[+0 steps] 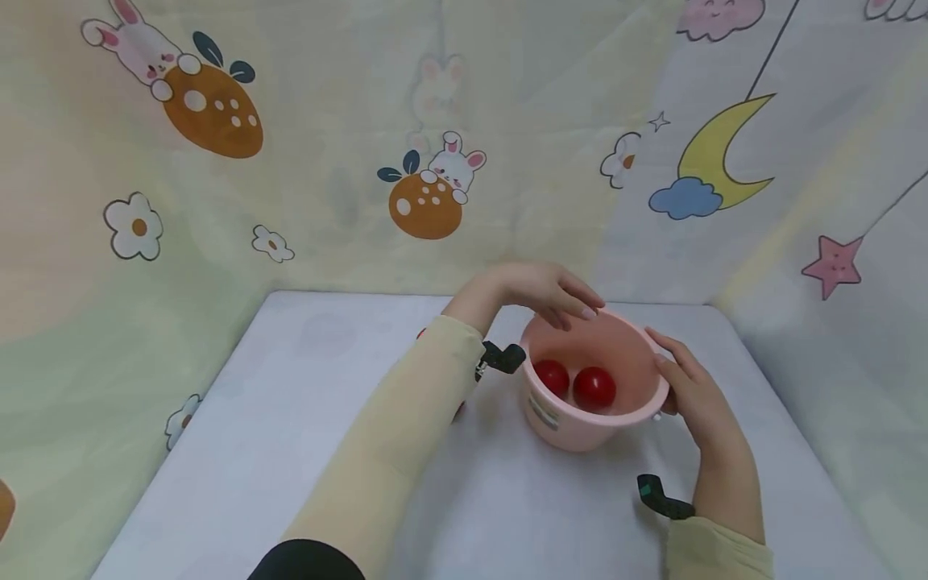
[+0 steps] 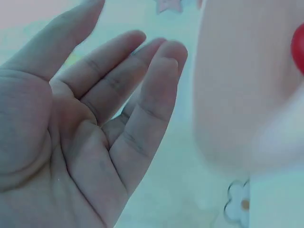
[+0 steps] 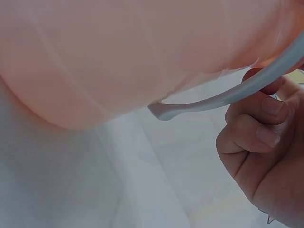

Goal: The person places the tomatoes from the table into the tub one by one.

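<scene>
A pink bucket (image 1: 573,431) stands tilted on the white table, its mouth facing me in the head view. Two shiny red balls (image 1: 594,389) lie inside it. My left hand (image 1: 540,292) is over the far left of the rim, fingers loosely bent and holding nothing; the palm (image 2: 71,128) shows bare in the left wrist view. My right hand (image 1: 692,391) grips the bucket's right rim. In the right wrist view its curled fingers (image 3: 251,123) are beside the bucket's pale grey handle (image 3: 223,97).
Small red bits (image 1: 421,333) peek out from behind my left sleeve (image 1: 391,435), mostly hidden by it. The white table (image 1: 312,362) meets cloth walls (image 1: 326,97) printed with rabbits, flowers and a moon at the back and sides.
</scene>
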The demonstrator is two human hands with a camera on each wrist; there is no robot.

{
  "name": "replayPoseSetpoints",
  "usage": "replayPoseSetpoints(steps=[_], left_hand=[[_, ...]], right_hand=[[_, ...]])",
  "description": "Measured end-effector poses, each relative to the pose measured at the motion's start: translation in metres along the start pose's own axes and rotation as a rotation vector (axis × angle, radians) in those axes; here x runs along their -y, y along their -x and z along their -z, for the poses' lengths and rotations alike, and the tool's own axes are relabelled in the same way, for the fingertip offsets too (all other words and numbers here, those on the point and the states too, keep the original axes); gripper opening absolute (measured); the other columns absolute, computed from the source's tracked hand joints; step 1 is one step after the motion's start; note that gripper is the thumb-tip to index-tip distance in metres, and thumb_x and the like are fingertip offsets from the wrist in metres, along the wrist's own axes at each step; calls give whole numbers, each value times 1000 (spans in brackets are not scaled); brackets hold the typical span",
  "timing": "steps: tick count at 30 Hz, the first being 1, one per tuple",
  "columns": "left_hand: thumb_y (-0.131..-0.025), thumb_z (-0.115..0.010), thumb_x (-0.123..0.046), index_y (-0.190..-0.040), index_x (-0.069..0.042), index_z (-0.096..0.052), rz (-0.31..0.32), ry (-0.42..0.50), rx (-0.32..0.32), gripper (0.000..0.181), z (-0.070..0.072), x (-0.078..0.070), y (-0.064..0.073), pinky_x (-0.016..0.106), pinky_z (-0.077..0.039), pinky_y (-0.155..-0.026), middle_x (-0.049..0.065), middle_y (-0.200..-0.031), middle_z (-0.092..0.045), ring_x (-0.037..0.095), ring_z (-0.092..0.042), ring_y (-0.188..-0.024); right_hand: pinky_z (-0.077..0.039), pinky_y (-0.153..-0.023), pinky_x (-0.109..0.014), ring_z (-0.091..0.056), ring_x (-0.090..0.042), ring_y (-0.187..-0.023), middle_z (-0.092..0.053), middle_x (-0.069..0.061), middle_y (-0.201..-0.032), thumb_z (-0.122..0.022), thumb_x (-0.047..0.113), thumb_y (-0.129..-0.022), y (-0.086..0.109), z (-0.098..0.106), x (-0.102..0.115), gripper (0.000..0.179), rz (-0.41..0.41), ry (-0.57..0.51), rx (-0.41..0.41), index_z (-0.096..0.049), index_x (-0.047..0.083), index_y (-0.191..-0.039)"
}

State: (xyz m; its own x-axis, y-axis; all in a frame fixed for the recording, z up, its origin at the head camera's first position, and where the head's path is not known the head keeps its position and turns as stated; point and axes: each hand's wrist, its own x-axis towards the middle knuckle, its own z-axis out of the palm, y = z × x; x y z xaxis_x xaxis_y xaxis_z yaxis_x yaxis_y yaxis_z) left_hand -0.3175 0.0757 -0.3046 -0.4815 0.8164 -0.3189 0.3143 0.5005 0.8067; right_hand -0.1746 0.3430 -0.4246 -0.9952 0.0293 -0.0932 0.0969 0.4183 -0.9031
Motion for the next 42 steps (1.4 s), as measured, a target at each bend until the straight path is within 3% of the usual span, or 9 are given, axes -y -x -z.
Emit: replayPoseSetpoints(steps=[3, 7, 14, 22, 27, 33, 42], left_hand=[[-92, -67, -40, -134, -30, -62, -39, 22, -34, 43, 14, 13, 17, 29, -57, -90, -7, -131, -62, 22, -68, -111], [-93, -67, -39, -134, -31, -61, -39, 76, -108, 42, 32, 41, 43, 31, -57, -92, -5, -132, -62, 22, -68, -110], [-92, -67, -43, -133, -34, -61, 124, 108, -223, 42, 50, 106, 86, 36, -56, -95, -6, -132, -61, 20, -69, -109], [-92, -67, -43, -137, -31, -58, 298, 198, -300, 47, 50, 174, 122, 41, -53, -100, 1, -140, -56, 29, -64, -120], [-93, -65, -44, -140, -30, -54, 341, 237, -322, 50, 43, 201, 132, 41, -53, -100, 6, -148, -50, 32, -60, -125], [-88, -69, -51, -146, -27, -48, 357, 295, -356, 66, 36, 225, 135, 39, -54, -99, -2, -142, -54, 26, -64, -119], [-90, -68, -47, -150, -30, -41, 343, 295, -377, 68, 24, 239, 135, 39, -55, -97, -3, -144, -50, 21, -66, -111]], right_hand=[[-58, -69, -29, -64, -19, -81, -50, 4, -135, -42, 58, -100, 0, 1, -1, 56, 15, 8, -7, -29, 44, -153], [-58, -69, -28, -64, -18, -80, -51, 7, -132, -41, 56, -101, 0, 3, -1, 56, 17, 7, -10, -29, 41, -154], [-58, -69, -28, -65, -17, -81, -50, 7, -132, -40, 57, -101, 0, 5, 1, 55, -7, 24, -13, -27, 44, -154], [-58, -70, -27, -65, -18, -81, -51, 8, -131, -39, 56, -101, 3, 5, 0, 55, 6, 18, 5, -27, 43, -154], [-58, -67, -27, -65, -17, -78, -53, 14, -125, -39, 56, -102, 3, 6, -2, 55, 15, 19, -1, -28, 42, -154], [-56, -64, -28, -63, -20, -74, -54, 11, -121, -37, 55, -102, 2, 3, -4, 54, 21, 16, 4, -27, 42, -154], [-57, -65, -29, -64, -19, -76, -53, 15, -123, -37, 56, -102, 1, -2, 0, 54, 22, 31, -1, -27, 43, -154]])
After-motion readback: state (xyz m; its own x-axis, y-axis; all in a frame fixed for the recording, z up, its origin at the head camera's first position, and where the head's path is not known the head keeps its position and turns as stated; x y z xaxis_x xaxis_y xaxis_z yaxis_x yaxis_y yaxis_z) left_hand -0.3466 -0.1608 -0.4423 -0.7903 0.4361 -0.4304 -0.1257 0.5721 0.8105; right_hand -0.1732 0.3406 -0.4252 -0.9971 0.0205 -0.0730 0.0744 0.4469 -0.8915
